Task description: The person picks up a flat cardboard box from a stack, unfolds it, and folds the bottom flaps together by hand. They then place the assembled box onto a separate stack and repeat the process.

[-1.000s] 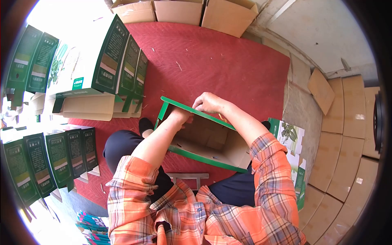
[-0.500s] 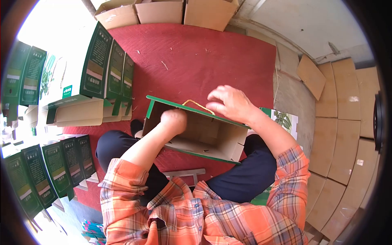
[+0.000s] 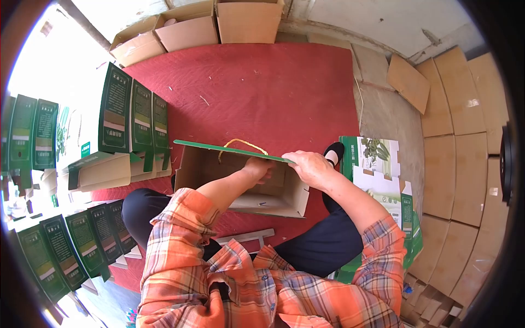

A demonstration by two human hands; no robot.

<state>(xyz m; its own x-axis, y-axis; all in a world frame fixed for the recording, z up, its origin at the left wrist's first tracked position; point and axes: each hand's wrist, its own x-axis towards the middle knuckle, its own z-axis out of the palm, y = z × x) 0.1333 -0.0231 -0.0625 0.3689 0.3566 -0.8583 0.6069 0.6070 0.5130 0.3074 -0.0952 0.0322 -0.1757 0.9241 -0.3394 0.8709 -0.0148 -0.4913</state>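
Observation:
An open cardboard box (image 3: 191,167) with a green outer edge and bare brown inside sits between my legs, its opening towards me. A yellow rope handle (image 3: 246,143) loops above its far green panel, and one end shows inside the box. My left hand (image 3: 258,170) reaches into the box beneath the rope's right end; its fingers are closed, and what they pinch is hidden. My right hand (image 3: 311,168) grips the right end of the green panel's top edge.
Green and white printed boxes (image 3: 117,109) stand in rows on the left. Flat printed cartons (image 3: 377,158) lie at the right. Brown cartons (image 3: 440,175) line the right side, and open brown boxes (image 3: 188,27) stand at the back of the red carpet (image 3: 262,93).
My left hand has moved right inside the box, from the rope's left end to its right end. My right hand has come down onto the panel's edge. The view has shifted.

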